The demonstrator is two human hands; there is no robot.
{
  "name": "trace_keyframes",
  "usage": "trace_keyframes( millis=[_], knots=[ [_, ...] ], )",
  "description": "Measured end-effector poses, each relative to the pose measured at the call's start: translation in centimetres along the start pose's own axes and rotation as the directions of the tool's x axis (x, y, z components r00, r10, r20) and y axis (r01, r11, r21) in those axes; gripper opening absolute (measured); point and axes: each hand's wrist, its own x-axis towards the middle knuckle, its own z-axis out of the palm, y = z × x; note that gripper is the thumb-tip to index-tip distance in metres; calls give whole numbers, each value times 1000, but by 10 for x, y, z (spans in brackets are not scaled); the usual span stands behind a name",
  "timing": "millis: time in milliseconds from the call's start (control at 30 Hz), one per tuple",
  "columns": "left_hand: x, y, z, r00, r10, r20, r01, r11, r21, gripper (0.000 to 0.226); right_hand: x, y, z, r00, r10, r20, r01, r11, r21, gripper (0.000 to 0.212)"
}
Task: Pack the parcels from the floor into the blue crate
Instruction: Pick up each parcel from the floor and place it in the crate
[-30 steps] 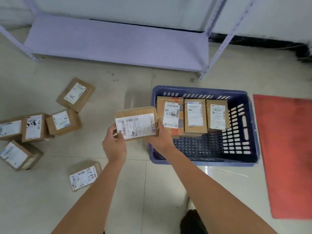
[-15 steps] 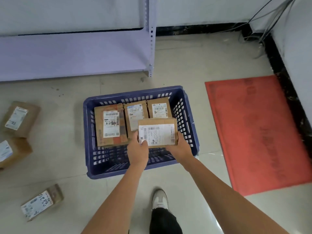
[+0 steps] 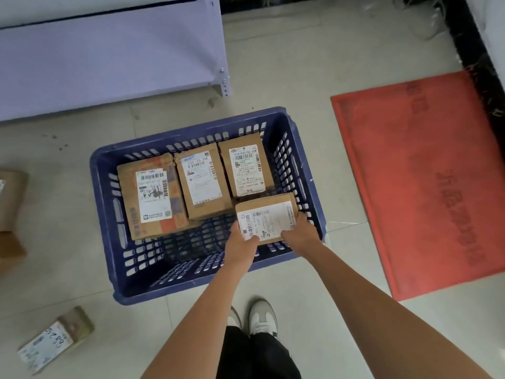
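Note:
The blue crate stands on the tiled floor in front of me. Along its far side lie three cardboard parcels: a large one on the left, a middle one and a right one. Both hands hold a fourth labelled parcel low inside the crate's near right corner. My left hand grips its near left corner and my right hand its right edge. One small parcel lies on the floor at the lower left.
More parcels sit cut off at the left edge. A low lilac shelf lies behind the crate. A red mat covers the floor to the right. My shoes stand just before the crate.
The view has swung to centre on the crate. Both hands have carried the parcel from above the crate's near rim down into its right side, below the right-hand parcel.

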Motion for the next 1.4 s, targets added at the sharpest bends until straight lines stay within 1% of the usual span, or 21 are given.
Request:
trace_keyframes(
  millis=[100, 200, 300, 400, 467, 700, 800, 933, 1033, 1100, 1200, 1233, 1267, 1300, 1333, 1400],
  knots=[
    [23, -9, 5, 999, -36, 31, 37, 999, -33, 53, 24, 3, 13, 1000, -7, -15, 6, 1000, -16, 60],
    [54, -18, 9, 999, -44, 24, 46, 996, -72, 53, 52, 0, 26, 998, -39, -43, 38, 999, -13, 62],
    [86, -23, 16, 996, -70, 48, 74, 993, -89, 50, 79, -2, 36, 998, -29, -47, 28, 999, -18, 65],
    [108, -29, 22, 993, -96, 75, 107, 983, -148, 46, 99, -1, 43, 999, -17, -37, 17, 1000, 13, 64],
    [118, -32, 27, 990, -116, 76, 128, 975, -182, 44, 109, 1, 46, 999, -12, -35, 13, 1000, 16, 64],
    [140, -40, 39, 984, -145, 104, 164, 965, -204, 41, 135, 8, 56, 999, 3, -32, -1, 998, 55, 59],
    [145, -39, 44, 976, -200, 90, 217, 940, -263, 39, 142, 10, 57, 1000, -2, -31, 3, 999, 40, 62],
    [141, -35, 46, 968, -229, 100, 249, 916, -316, 32, 135, 6, 53, 1000, -19, -25, 20, 998, 53, 68],
    [130, -26, 41, 955, -285, 84, 296, 897, -327, 30, 115, 3, 44, 999, -16, -47, 18, 998, 60, 70],
    [115, -21, 36, 943, -323, 74, 329, 887, -325, 35, 99, 1, 36, 999, -6, -48, 11, 994, 110, 65],
    [86, -17, 24, 950, -305, 70, 313, 913, -261, 54, 70, -4, 23, 999, -37, -27, 40, 990, 132, 53],
    [75, -14, 19, 952, -300, 68, 307, 921, -241, 55, 60, -6, 19, 999, -48, -23, 51, 990, 128, 51],
    [65, -12, 13, 953, -295, 65, 302, 924, -235, 48, 49, -9, 15, 999, -51, -15, 52, 990, 133, 50],
    [56, -10, 6, 955, -288, 66, 295, 927, -231, 32, 38, -12, 13, 999, -52, -4, 52, 989, 141, 50],
    [49, -8, -1, 957, -280, 73, 289, 930, -226, 21, 29, -15, 11, 998, -56, 6, 54, 987, 153, 53],
    [38, -6, -14, 967, -246, 61, 253, 931, -262, 25, 11, -23, 10, 997, -76, 21, 71, 984, 165, 60]
  ],
)
